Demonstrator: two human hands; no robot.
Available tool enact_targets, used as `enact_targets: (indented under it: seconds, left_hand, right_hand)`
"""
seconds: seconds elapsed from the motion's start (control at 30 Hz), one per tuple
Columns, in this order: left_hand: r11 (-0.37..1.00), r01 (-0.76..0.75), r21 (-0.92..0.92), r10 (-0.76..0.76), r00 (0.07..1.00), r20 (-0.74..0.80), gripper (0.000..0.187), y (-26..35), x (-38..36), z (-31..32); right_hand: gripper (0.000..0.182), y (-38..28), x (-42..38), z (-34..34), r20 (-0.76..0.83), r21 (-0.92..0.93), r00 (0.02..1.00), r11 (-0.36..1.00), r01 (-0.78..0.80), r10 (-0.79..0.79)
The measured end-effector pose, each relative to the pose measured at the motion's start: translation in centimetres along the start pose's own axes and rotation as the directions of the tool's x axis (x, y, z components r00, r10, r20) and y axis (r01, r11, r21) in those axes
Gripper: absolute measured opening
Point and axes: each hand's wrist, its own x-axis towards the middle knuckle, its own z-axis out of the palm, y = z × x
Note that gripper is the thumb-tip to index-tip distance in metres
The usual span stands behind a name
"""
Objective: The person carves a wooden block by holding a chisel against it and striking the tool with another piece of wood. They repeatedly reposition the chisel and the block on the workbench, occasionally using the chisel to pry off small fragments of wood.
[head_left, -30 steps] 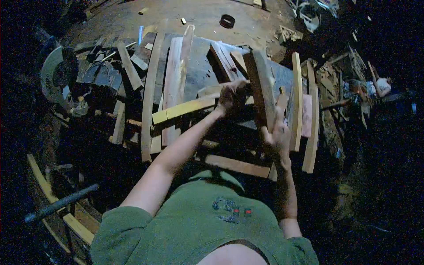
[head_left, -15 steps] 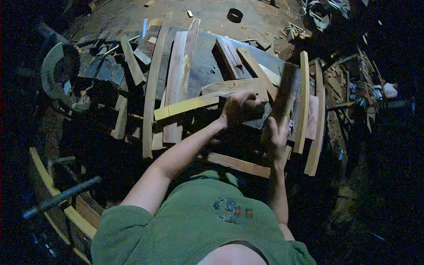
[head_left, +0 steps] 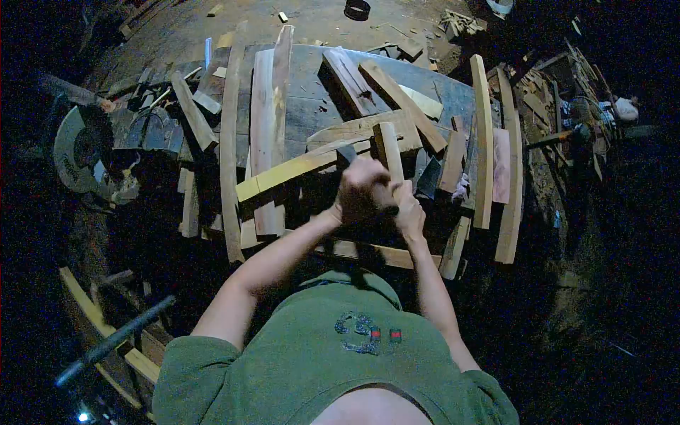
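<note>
My right hand (head_left: 409, 214) is closed around the lower end of a short squared piece of wood (head_left: 389, 152), which points away from me. Beside it, my left hand (head_left: 363, 185) is curled into a grip and smeared by motion; what it holds is mostly hidden. A dark, flat blade-like tip (head_left: 346, 151) shows just beyond its knuckles. Below that tip runs a yellow-faced wooden strip (head_left: 287, 172), lying slantwise across other timber. Behind both hands is a wider board (head_left: 354, 129) with a curved edge.
Long upright-lying slats (head_left: 231, 142) and pale planks (head_left: 263, 142) cover the bench's left side. More slats (head_left: 483, 142) lie at right. A round disc-like guard (head_left: 71, 152) stands far left, with a dark bar (head_left: 113, 341) lower left. A black ring (head_left: 357, 9) lies on the ground.
My right hand has swung the wood piece leftward, from beside the right slats to next to my left hand. The whole view has shifted slightly.
</note>
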Motion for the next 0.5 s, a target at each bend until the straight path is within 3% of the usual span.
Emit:
enact_targets:
  seconds: [0.1, 0.17, 0.23, 0.3, 0.33, 0.37, 0.5]
  left_hand:
    - [0.975, 0.173, 0.141, -0.165, 0.984, -0.069, 0.019, -1.6, 2.9, -1.3]
    - [0.960, 0.276, -0.041, -0.278, 0.936, -0.217, 0.019, -3.2, 5.2, -3.3]
    - [0.787, 0.483, -0.384, -0.586, 0.780, -0.218, 0.019, -4.5, 6.1, -5.0]
    - [0.751, 0.446, -0.487, -0.623, 0.724, -0.298, 0.018, -4.0, 6.7, -6.6]
    - [0.741, 0.470, -0.479, -0.626, 0.741, -0.243, 0.019, -5.1, 6.3, -7.8]
    - [0.776, 0.304, -0.553, -0.555, 0.747, -0.367, 0.019, -5.1, 6.5, -7.7]
    - [0.796, 0.387, -0.466, -0.551, 0.780, -0.295, 0.020, -5.1, 5.6, -9.3]
  right_hand:
    - [0.039, -1.4, -0.2, -0.6, 0.040, -0.014, 0.995, 0.996, -0.093, 0.093]
    - [0.042, -1.2, -0.3, -0.2, 0.031, 0.000, 0.996, 0.996, -0.086, 0.086]
    - [0.045, -0.8, -0.3, 0.0, 0.016, 0.011, 0.996, 0.996, -0.085, 0.085]
    - [0.049, -0.8, -0.3, 0.1, -0.010, -0.007, 0.998, 0.998, -0.068, 0.068]
    - [0.049, -0.8, -0.3, 0.1, -0.009, -0.002, 0.997, 0.997, -0.078, 0.078]
    - [0.049, -1.0, -0.4, 0.0, -0.008, -0.001, 0.997, 0.997, -0.080, 0.080]
    - [0.050, -0.8, -0.3, 0.8, -0.035, -0.029, 0.998, 0.998, -0.060, 0.059]
